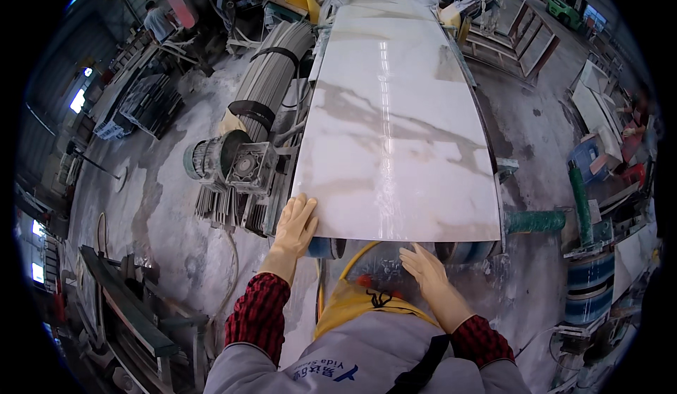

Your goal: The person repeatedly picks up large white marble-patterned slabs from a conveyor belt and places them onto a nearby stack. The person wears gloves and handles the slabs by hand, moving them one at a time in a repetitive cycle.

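A long glossy white slab with grey-beige veining stretches away from me, lying on a roller conveyor. My left hand, in a cream glove, rests at the slab's near left corner with its fingers stretched out along the edge. My right hand, gloved the same way, is just below the slab's near edge. Its fingers are extended and hold nothing that I can see; whether the fingertips touch the edge I cannot tell. Blue rollers show under the near end of the slab.
Left of the slab stand a motor with a gearbox and a strapped bundle of long grey strips. A green roller sticks out at right. Metal frames stand at lower left. A person is in the far left background.
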{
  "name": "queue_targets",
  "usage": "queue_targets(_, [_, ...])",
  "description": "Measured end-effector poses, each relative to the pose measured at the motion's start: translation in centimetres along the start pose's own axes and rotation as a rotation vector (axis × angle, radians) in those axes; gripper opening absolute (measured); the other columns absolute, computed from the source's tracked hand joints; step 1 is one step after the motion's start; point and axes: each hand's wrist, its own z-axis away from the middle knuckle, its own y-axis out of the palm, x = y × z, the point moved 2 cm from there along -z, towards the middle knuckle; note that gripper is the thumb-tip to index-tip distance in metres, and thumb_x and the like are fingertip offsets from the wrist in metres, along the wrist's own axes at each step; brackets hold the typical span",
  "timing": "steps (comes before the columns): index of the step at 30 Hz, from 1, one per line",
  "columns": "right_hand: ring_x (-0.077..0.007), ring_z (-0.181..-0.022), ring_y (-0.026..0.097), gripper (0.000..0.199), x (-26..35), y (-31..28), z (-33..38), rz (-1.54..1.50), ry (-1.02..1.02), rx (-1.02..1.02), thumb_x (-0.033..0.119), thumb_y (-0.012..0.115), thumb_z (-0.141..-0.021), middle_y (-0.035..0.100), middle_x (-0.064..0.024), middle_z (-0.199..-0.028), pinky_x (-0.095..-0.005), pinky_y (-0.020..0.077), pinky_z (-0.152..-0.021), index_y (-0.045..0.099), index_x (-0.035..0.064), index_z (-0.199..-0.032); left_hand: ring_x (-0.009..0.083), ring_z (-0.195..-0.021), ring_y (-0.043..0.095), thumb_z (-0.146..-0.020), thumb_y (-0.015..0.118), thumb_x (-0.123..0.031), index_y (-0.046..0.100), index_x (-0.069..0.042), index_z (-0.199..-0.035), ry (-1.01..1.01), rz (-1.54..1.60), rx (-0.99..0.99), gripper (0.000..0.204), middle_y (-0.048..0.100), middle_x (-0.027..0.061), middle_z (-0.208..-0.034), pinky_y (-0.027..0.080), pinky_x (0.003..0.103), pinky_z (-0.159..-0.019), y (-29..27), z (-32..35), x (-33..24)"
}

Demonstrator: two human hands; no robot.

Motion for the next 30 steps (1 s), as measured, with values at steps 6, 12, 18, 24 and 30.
queue_targets(6, [-0.0408, -0.156, 0.07, 0.064, 1.5, 5.0, -3.7, -0.127, 0.055, -0.256, 0.039, 0.068, -0.128, 0.068, -0.0259, -0.169, -0.0495, 0.064, -0.13, 0.055, -0.0053, -0.172, 0.0554, -0.154, 0.055, -0.114, 0.072, -0.022, 0.064, -0.007, -0.163, 0.07, 0.038, -0.038, 0.051, 0.061, 0.0258, -0.164, 0.045, 0.063, -0.133, 1.6, -2.7, 2.7])
queue_targets(12, [-0.0359, -0.136, 0.081, 0.056, 1.0, 5.8, -4.4, -0.252, 0.018, -0.416, 0.039, 0.078, -0.123, 0.077, -0.0182, -0.153, -0.0579, 0.0672, -0.126, 0.064, 0.0008, -0.16, 0.0555, -0.156, 0.052, -0.114, 0.072, -0.024, 0.064, -0.007, -0.163, -0.018, 0.052, -0.008, 0.052, 0.058, 0.0251, -0.169, 0.044, 0.063, -0.134, 1.6, -1.9, 1.9])
queue_targets(18, [-0.0227, -0.088, 0.076, 0.044, 0.2, 4.9, -0.3, -0.295, 0.028, -0.418, 0.038, 0.078, -0.123, 0.079, -0.009, -0.112, -0.0537, 0.0695, -0.122, 0.067, 0.0044, -0.15, 0.0611, -0.156, 0.05, -0.109, 0.078, -0.016, 0.06, -0.003, -0.163, -0.088, 0.125, 0.043, 0.059, 0.055, 0.0314, -0.171, 0.044, 0.066, -0.134, -0.4, 1.3, -1.9])
queue_targets(24, [-0.0157, -0.068, 0.047, 0.037, -3.0, 1.7, 2.8, -0.255, 0.062, -0.31, 0.045, 0.072, -0.127, 0.056, -0.0002, -0.083, -0.0361, 0.0585, -0.073, 0.069, 0.008, -0.128, 0.0551, -0.156, 0.049, -0.102, 0.083, -0.019, 0.06, -0.004, -0.162, -0.063, 0.089, 0.205, 0.066, 0.052, 0.0279, -0.17, 0.043, 0.064, -0.132, -1.7, 3.8, -3.2])
queue_targets(30, [-0.0337, -0.131, 0.084, 0.062, -4.3, -0.4, 2.4, -0.22, 0.103, -0.337, 0.041, 0.076, -0.124, 0.082, -0.0189, -0.135, -0.0547, 0.0725, -0.116, 0.059, -0.0056, -0.16, 0.0531, -0.153, 0.051, -0.101, 0.084, -0.018, 0.06, -0.005, -0.162, 0.064, 0.03, 0.124, 0.067, 0.055, 0.0255, -0.169, 0.044, 0.063, -0.129, -0.1, -2.8, 0.2])
